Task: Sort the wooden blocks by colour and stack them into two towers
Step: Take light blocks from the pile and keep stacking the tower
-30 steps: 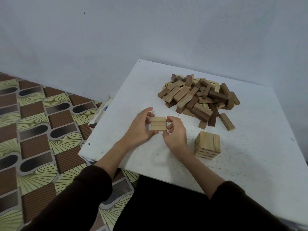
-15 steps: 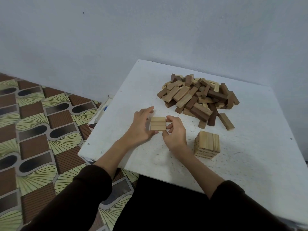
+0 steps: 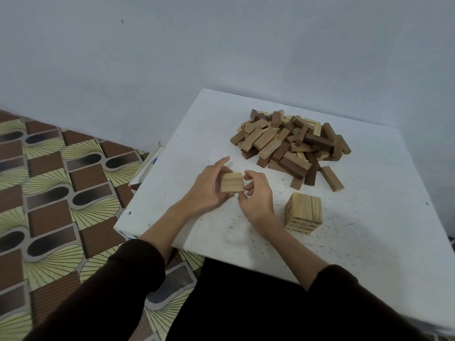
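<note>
A layer of three light blocks (image 3: pixel 232 182), set side by side, is held between both hands above the near middle of a white table (image 3: pixel 369 242). The left hand (image 3: pixel 205 190) is curled round the layer's left edge, with its forefinger stretched out. The right hand (image 3: pixel 258 196) is closed in a pinch against the right edge. The step in hand is judged to be the squaring-up of one layer for the light-coloured stack.

A light tower (image 3: pixel 303 212), several layers high, is seen on the table just right of the right hand, apart from it. No dark tower is seen, so the task is judged to be at an early stage.

For the next move, the layer would need to be carried to the right, kept level and pressed together. It would then be set squarely on the tower's top without the stack being nudged.

Further back, a mixed pile (image 3: pixel 290 143) of light and dark blocks is heaped, and a lone light block (image 3: pixel 332 178) lies beside it. Nothing is seen between the layer and the tower, though the right wrist is close to the tower's side. A patterned floor (image 3: pixel 49 193) is seen at left.
</note>
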`<control>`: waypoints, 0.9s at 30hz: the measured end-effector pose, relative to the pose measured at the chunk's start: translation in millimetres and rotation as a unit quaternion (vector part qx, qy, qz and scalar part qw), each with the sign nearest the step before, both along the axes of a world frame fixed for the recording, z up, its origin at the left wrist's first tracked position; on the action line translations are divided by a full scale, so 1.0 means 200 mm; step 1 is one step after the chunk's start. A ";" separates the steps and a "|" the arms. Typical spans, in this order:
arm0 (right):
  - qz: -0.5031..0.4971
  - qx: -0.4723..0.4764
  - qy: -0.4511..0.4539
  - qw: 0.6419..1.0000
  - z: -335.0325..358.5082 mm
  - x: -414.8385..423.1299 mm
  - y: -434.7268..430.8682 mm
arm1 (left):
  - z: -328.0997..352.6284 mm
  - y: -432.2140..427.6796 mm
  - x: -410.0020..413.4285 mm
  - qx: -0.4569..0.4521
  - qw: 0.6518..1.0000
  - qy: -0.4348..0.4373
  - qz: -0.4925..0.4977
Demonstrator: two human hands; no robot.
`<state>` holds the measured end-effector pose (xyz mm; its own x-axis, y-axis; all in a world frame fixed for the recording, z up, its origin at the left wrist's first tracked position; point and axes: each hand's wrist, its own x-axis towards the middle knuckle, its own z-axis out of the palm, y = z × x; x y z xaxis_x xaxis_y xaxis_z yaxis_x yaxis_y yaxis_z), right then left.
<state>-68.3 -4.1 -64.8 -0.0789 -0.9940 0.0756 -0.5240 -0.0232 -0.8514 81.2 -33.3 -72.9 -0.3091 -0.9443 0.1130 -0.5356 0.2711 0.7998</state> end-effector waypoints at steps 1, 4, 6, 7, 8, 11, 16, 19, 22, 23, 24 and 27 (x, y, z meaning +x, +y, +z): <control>0.001 0.004 0.003 1.000 0.00 0.00 0.00 | 0.00 0.00 0.00 0.007 1.000 0.005 0.001; 0.009 0.030 0.022 0.999 0.01 0.01 -0.01 | 0.03 0.00 0.01 0.038 0.999 0.017 0.006; 0.026 0.033 0.052 0.998 0.04 0.02 -0.02 | 0.07 0.00 0.00 0.052 0.998 0.029 0.011; 0.039 0.023 0.074 0.996 0.06 0.02 -0.03 | 0.09 0.00 0.00 0.053 0.998 0.036 0.018; 0.050 0.011 0.095 0.994 0.09 0.02 -0.03 | 0.12 0.00 -0.01 0.048 0.998 0.041 0.027; 0.082 -0.016 0.130 0.988 0.23 -0.02 -0.05 | 0.20 -0.01 -0.02 0.019 0.998 0.064 0.019; 0.156 -0.021 0.060 0.986 0.51 -0.20 -0.05 | 0.37 -0.02 -0.13 -0.008 0.995 0.093 -0.017; 0.181 0.001 0.053 0.982 0.59 -0.37 -0.02 | 0.44 0.01 -0.24 -0.008 0.993 0.107 -0.055; 0.164 0.018 0.060 0.985 0.58 -0.54 0.05 | 0.46 0.05 -0.37 -0.007 0.989 0.104 -0.104; 0.158 0.018 0.063 0.985 0.57 -0.58 0.08 | 0.46 0.07 -0.41 -0.001 0.988 0.103 -0.116; 0.151 0.019 0.066 0.986 0.55 -0.62 0.11 | 0.45 0.09 -0.44 0.006 0.987 0.100 -0.129; 0.136 0.009 0.087 0.987 0.48 -0.71 0.19 | 0.40 0.14 -0.52 0.017 0.983 0.089 -0.160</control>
<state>-209.4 33.4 31.7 0.2041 -0.9779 0.0458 -0.6390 -0.1685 -0.7505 -22.7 -6.1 7.7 -0.5691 -0.8062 0.1617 -0.2777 0.3736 0.8850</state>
